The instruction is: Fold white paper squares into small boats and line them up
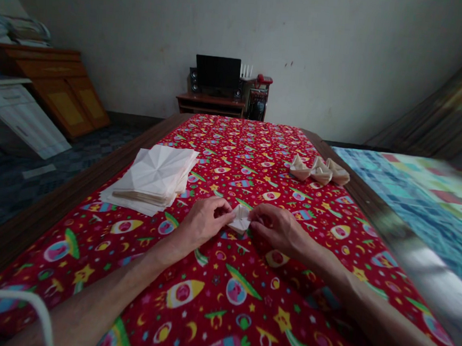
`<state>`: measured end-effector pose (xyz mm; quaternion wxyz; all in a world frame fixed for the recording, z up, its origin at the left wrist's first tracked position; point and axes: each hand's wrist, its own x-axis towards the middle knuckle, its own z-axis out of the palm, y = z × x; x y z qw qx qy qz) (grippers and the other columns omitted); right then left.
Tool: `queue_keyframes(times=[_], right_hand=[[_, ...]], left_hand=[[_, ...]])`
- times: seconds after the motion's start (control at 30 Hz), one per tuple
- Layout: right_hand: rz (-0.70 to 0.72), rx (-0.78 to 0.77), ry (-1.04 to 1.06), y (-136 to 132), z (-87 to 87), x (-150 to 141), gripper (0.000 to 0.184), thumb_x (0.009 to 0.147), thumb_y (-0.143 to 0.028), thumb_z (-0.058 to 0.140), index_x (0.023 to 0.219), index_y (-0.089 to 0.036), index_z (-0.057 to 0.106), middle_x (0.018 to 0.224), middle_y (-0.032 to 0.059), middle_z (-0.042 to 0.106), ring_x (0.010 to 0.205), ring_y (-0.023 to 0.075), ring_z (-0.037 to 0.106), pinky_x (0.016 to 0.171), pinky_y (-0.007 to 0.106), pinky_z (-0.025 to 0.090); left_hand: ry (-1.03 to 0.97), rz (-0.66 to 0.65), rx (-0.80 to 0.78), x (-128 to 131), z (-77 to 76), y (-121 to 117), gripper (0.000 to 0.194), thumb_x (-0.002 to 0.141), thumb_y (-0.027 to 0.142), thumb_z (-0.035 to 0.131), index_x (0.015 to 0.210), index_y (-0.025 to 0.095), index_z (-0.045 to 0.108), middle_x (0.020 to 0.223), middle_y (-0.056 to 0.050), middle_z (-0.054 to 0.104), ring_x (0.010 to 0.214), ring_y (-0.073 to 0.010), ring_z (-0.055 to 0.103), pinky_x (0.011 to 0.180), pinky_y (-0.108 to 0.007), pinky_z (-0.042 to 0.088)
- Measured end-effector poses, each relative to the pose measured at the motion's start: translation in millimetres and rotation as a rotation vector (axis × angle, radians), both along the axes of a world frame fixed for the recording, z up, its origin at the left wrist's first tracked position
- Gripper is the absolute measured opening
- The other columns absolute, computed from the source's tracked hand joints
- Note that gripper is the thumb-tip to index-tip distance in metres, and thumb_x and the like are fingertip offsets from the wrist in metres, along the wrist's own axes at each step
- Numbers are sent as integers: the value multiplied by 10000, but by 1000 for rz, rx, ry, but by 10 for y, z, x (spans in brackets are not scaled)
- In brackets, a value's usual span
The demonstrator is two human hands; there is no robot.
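Observation:
A small folded piece of white paper (240,220) is between my two hands, just above or on the red patterned cloth (222,279). My left hand (207,219) pinches its left side between thumb and fingers. On its right side, my right hand (277,225) has its fingertips closed at the paper's edge. To the left lies a stack of creased white paper sheets (155,169), its top sheet marked with radiating folds. Several folded paper shapes (319,171) like little boats stand in a group at the right.
Beyond the table are a monitor (218,73) and a red telephone (264,79) by the wall. A bed (420,204) borders the table's right side. Wooden cabinets (61,93) stand at the left. A white cable (25,296) curves across the lower left corner.

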<state>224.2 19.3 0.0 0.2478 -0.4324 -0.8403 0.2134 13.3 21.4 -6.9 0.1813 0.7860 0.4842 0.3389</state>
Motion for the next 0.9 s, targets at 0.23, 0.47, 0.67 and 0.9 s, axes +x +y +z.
queue_keyframes(times=[0.23, 0.47, 0.67, 0.9], right_hand=[[-72, 311, 31, -106, 89, -42, 229, 871, -321, 558, 1048, -177, 576, 933, 85, 582, 817, 179, 548, 700, 276, 422], [-15, 292, 18, -81, -29, -61, 225, 910, -257, 458, 795, -181, 637, 766, 46, 576, 643, 123, 505, 563, 223, 354], [22, 225, 53, -110, -45, -50, 196, 890, -234, 474, 781, -171, 625, 780, 51, 587, 637, 120, 505, 568, 221, 359], [9, 155, 112, -93, -86, -30, 161, 869, -234, 490, 817, -177, 631, 806, 58, 614, 685, 141, 537, 611, 233, 402]], left_hand=[[117, 7, 212, 27, 61, -110, 72, 821, 183, 619, 753, 180, 597, 786, -6, 611, 729, -131, 573, 647, -225, 429], [223, -41, 280, 34, 55, -155, 51, 863, 232, 582, 855, 197, 619, 871, -21, 611, 840, -160, 582, 770, -260, 457], [84, -110, 287, 35, 24, -155, 120, 862, 137, 557, 817, 180, 661, 798, -15, 607, 754, -131, 587, 704, -226, 466], [-28, -120, 270, 51, 41, -173, 97, 835, 128, 601, 810, 174, 682, 774, -13, 619, 729, -118, 595, 673, -209, 469]])
